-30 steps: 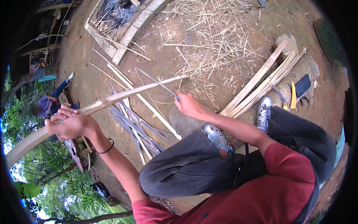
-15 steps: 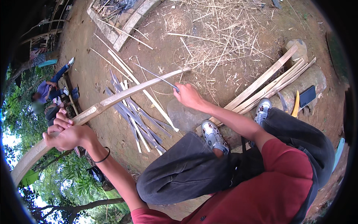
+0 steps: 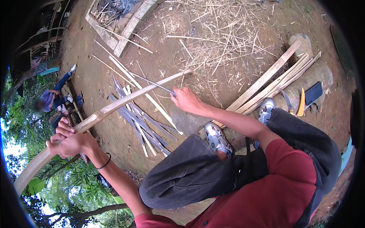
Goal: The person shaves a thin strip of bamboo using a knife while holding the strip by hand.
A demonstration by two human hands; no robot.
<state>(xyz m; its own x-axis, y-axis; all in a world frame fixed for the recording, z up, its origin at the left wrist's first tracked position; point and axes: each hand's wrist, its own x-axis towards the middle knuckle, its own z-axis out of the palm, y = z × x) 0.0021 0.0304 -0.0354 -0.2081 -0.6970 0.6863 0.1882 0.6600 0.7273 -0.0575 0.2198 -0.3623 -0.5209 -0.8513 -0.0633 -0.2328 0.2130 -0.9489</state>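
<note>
My left hand [image 3: 67, 141] is closed around a long split bamboo strip [image 3: 121, 102], pale, with a raised node near its middle. The strip slants from the lower left up to the centre. My right hand [image 3: 187, 100] grips the end of a thin, dark, straight metal tool [image 3: 152, 82], either a narrow blade or a rod; I cannot tell which. That tool crosses the strip near its far end, pointing to the upper left. Below them, several grey and pale slats [image 3: 140, 123] lie crossed in a pile on the ground.
Pale split strips [image 3: 272, 81] rest against a log [image 3: 321, 78] on the right, beside a curved blade [image 3: 287, 102], a yellow sheath-like piece [image 3: 301, 103] and a phone [image 3: 313, 93]. Shavings [image 3: 228, 38] cover the far ground near a brick-edged fire pit [image 3: 129, 38]. A person [image 3: 47, 98] sits at the left.
My right hand has shifted slightly left, sliding the metal tool up and left across the bamboo strip. My left hand keeps its hold, with little movement.
</note>
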